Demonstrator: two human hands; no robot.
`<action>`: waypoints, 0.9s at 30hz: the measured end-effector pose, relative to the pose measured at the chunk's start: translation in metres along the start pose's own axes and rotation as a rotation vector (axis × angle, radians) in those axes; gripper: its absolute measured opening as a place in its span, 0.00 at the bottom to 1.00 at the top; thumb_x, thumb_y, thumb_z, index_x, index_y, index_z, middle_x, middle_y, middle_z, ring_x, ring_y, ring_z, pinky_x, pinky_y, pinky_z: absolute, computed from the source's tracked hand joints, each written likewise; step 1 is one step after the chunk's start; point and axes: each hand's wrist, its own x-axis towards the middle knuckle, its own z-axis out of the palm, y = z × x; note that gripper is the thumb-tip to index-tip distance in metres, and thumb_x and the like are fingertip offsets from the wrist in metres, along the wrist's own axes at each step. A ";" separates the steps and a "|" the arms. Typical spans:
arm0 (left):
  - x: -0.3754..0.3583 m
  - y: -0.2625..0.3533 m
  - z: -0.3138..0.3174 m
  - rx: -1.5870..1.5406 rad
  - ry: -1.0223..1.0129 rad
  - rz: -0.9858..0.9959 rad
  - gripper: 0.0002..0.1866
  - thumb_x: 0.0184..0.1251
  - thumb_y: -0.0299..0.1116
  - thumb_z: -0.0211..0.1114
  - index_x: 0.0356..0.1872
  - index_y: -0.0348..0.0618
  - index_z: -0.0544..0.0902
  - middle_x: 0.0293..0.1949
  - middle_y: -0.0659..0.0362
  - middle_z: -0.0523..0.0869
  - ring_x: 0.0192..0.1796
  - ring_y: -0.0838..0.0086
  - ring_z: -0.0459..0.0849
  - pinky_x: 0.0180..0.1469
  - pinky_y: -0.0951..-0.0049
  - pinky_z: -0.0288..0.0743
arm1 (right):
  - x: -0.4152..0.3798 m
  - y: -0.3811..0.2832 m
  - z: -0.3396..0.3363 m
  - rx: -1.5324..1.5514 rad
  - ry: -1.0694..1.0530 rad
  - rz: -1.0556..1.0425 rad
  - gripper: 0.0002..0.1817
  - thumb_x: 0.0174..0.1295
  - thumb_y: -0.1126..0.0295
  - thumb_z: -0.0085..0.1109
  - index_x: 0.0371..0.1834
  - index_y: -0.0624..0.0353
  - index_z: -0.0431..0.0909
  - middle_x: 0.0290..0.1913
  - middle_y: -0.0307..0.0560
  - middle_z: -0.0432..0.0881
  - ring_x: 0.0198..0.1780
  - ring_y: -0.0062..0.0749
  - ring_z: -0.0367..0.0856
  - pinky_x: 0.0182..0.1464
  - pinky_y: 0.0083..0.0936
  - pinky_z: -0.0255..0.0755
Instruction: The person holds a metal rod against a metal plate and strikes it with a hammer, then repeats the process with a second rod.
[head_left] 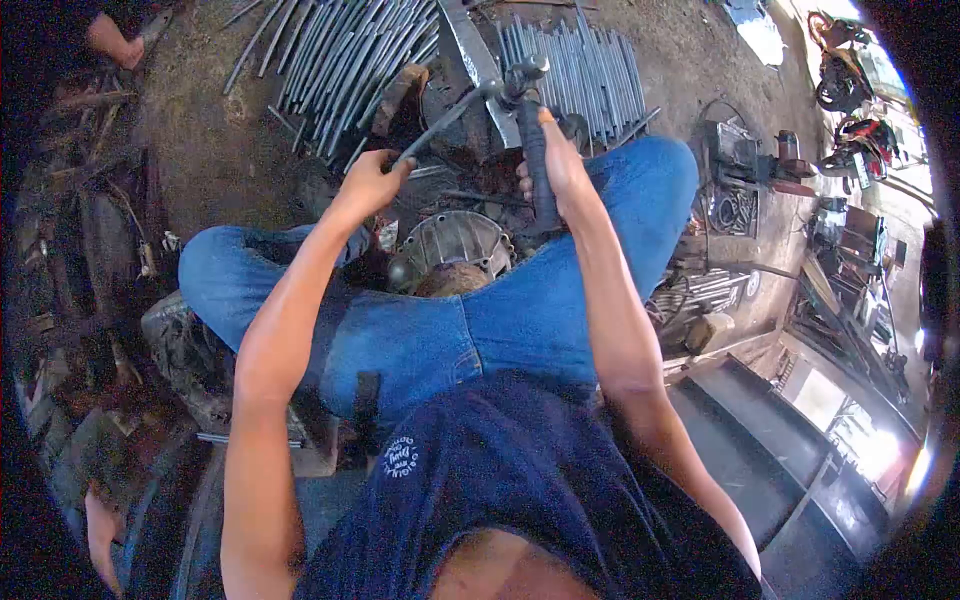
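My left hand [376, 187] is closed around the near end of a thin metal rod [438, 128]. The rod slants up and right, its far end meeting a flat metal bar [466, 45]. In my right hand [562, 172] is a hammer [537, 150], gripped by its dark wrapped handle. The hammer's head overlaps the bar close to the rod's far end. Below both hands, between my bent legs, sits a round ribbed metal housing [452, 240].
Loose metal rods [350, 65] lie fanned out ahead on the left, with another row of rods [590, 75] at right. A metal machine part [735, 150] stands beyond my right knee. Motorcycles [865, 150] are at far right. Another person's foot [115, 42] shows at upper left.
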 end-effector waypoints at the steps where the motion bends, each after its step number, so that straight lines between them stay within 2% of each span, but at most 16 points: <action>1: 0.001 0.000 -0.003 0.014 0.005 0.004 0.25 0.67 0.50 0.60 0.44 0.32 0.83 0.33 0.50 0.87 0.37 0.70 0.83 0.44 0.67 0.74 | 0.001 0.005 -0.001 0.013 -0.004 -0.008 0.33 0.66 0.35 0.39 0.30 0.59 0.72 0.20 0.45 0.74 0.17 0.29 0.72 0.19 0.26 0.69; 3: 0.009 -0.008 0.002 -0.173 -0.045 -0.075 0.23 0.66 0.49 0.60 0.35 0.33 0.84 0.23 0.55 0.81 0.29 0.71 0.79 0.33 0.68 0.69 | 0.000 0.009 -0.004 0.032 -0.034 0.052 0.32 0.65 0.37 0.43 0.30 0.60 0.73 0.20 0.45 0.73 0.16 0.29 0.72 0.18 0.27 0.68; 4: 0.013 -0.015 0.008 -0.319 -0.002 -0.069 0.26 0.64 0.55 0.61 0.37 0.36 0.84 0.24 0.62 0.77 0.26 0.77 0.75 0.29 0.73 0.64 | -0.002 0.007 -0.004 0.003 -0.032 0.039 0.32 0.65 0.37 0.46 0.32 0.61 0.74 0.19 0.45 0.73 0.15 0.29 0.71 0.17 0.27 0.67; 5: 0.018 -0.022 0.011 -0.300 -0.001 -0.059 0.26 0.64 0.55 0.61 0.37 0.36 0.84 0.24 0.62 0.77 0.26 0.77 0.75 0.29 0.73 0.64 | -0.001 0.009 -0.005 0.023 -0.031 0.030 0.32 0.65 0.37 0.46 0.32 0.61 0.74 0.19 0.45 0.73 0.15 0.29 0.71 0.17 0.27 0.67; 7: 0.017 -0.017 0.006 -0.647 -0.153 -0.273 0.27 0.62 0.57 0.62 0.44 0.41 0.81 0.28 0.64 0.76 0.27 0.79 0.74 0.28 0.76 0.63 | 0.014 0.024 -0.005 -0.090 0.000 -0.098 0.32 0.65 0.38 0.46 0.34 0.63 0.75 0.20 0.45 0.74 0.17 0.27 0.71 0.18 0.26 0.67; 8: 0.007 -0.001 -0.002 -0.619 -0.148 -0.378 0.28 0.62 0.58 0.62 0.52 0.46 0.77 0.31 0.64 0.76 0.27 0.79 0.74 0.27 0.78 0.61 | 0.037 0.045 -0.005 -0.218 0.148 -0.292 0.32 0.65 0.40 0.47 0.40 0.65 0.75 0.22 0.45 0.75 0.18 0.26 0.72 0.19 0.25 0.67; 9: 0.005 0.001 -0.001 -0.692 -0.133 -0.399 0.25 0.62 0.58 0.62 0.49 0.50 0.77 0.27 0.67 0.73 0.24 0.82 0.71 0.24 0.79 0.57 | 0.028 0.038 -0.004 -0.203 0.148 -0.304 0.32 0.65 0.40 0.47 0.40 0.65 0.75 0.22 0.45 0.75 0.18 0.26 0.72 0.19 0.25 0.67; 11: 0.007 -0.006 -0.001 -0.813 -0.207 -0.383 0.20 0.64 0.57 0.61 0.43 0.53 0.77 0.21 0.72 0.68 0.20 0.85 0.66 0.21 0.81 0.50 | -0.002 0.016 -0.002 -0.021 0.004 -0.126 0.32 0.66 0.41 0.48 0.47 0.66 0.73 0.23 0.44 0.75 0.19 0.25 0.72 0.20 0.25 0.67; 12: 0.001 0.005 -0.004 -0.840 -0.214 -0.382 0.17 0.66 0.56 0.59 0.38 0.54 0.77 0.18 0.75 0.62 0.17 0.88 0.61 0.19 0.82 0.46 | 0.013 0.029 -0.003 -0.034 0.045 -0.237 0.31 0.66 0.42 0.48 0.50 0.65 0.70 0.23 0.43 0.74 0.19 0.25 0.71 0.19 0.25 0.67; 13: 0.004 -0.001 -0.003 -0.846 -0.253 -0.314 0.16 0.67 0.56 0.57 0.35 0.55 0.76 0.16 0.76 0.61 0.16 0.89 0.57 0.19 0.83 0.45 | 0.014 0.029 -0.004 -0.021 0.041 -0.248 0.31 0.66 0.42 0.48 0.50 0.65 0.70 0.23 0.43 0.74 0.19 0.25 0.71 0.19 0.25 0.67; 16: 0.001 0.003 -0.002 -0.859 -0.198 -0.381 0.16 0.69 0.55 0.56 0.30 0.56 0.73 0.16 0.75 0.59 0.15 0.88 0.55 0.18 0.83 0.44 | 0.014 0.029 -0.005 -0.051 -0.007 -0.199 0.29 0.66 0.43 0.49 0.44 0.64 0.72 0.22 0.42 0.73 0.20 0.26 0.72 0.21 0.24 0.67; 20: 0.008 -0.006 -0.004 -1.006 -0.349 -0.365 0.19 0.70 0.53 0.55 0.24 0.57 0.65 0.15 0.75 0.58 0.15 0.87 0.55 0.16 0.83 0.44 | 0.011 0.024 -0.006 -0.052 -0.028 -0.190 0.28 0.66 0.44 0.50 0.42 0.63 0.73 0.23 0.42 0.74 0.20 0.26 0.72 0.22 0.24 0.68; 23: 0.010 -0.006 0.001 -0.984 -0.252 -0.414 0.16 0.71 0.51 0.55 0.26 0.56 0.69 0.16 0.74 0.59 0.16 0.87 0.56 0.16 0.84 0.45 | 0.015 0.028 -0.006 -0.075 -0.025 -0.243 0.26 0.66 0.45 0.51 0.41 0.63 0.74 0.23 0.41 0.74 0.20 0.26 0.72 0.22 0.25 0.68; 25: 0.014 -0.009 0.004 -0.931 -0.201 -0.358 0.13 0.71 0.48 0.56 0.36 0.51 0.75 0.16 0.73 0.58 0.16 0.87 0.56 0.17 0.82 0.47 | 0.015 0.024 -0.006 -0.053 -0.053 -0.224 0.25 0.65 0.46 0.53 0.41 0.63 0.74 0.24 0.41 0.74 0.21 0.25 0.72 0.22 0.25 0.68; 26: 0.017 -0.013 -0.001 -0.869 -0.289 -0.332 0.15 0.72 0.45 0.56 0.49 0.47 0.75 0.19 0.71 0.65 0.18 0.86 0.61 0.18 0.81 0.53 | 0.013 0.024 -0.005 -0.020 -0.053 -0.228 0.25 0.65 0.46 0.53 0.42 0.62 0.74 0.24 0.41 0.74 0.21 0.25 0.72 0.22 0.25 0.67; 27: 0.018 -0.010 0.003 -0.869 -0.294 -0.343 0.15 0.72 0.45 0.56 0.49 0.47 0.75 0.19 0.71 0.65 0.18 0.86 0.61 0.18 0.81 0.53 | 0.011 0.023 -0.005 -0.019 -0.053 -0.217 0.25 0.65 0.46 0.53 0.42 0.62 0.74 0.24 0.41 0.74 0.21 0.25 0.72 0.22 0.25 0.67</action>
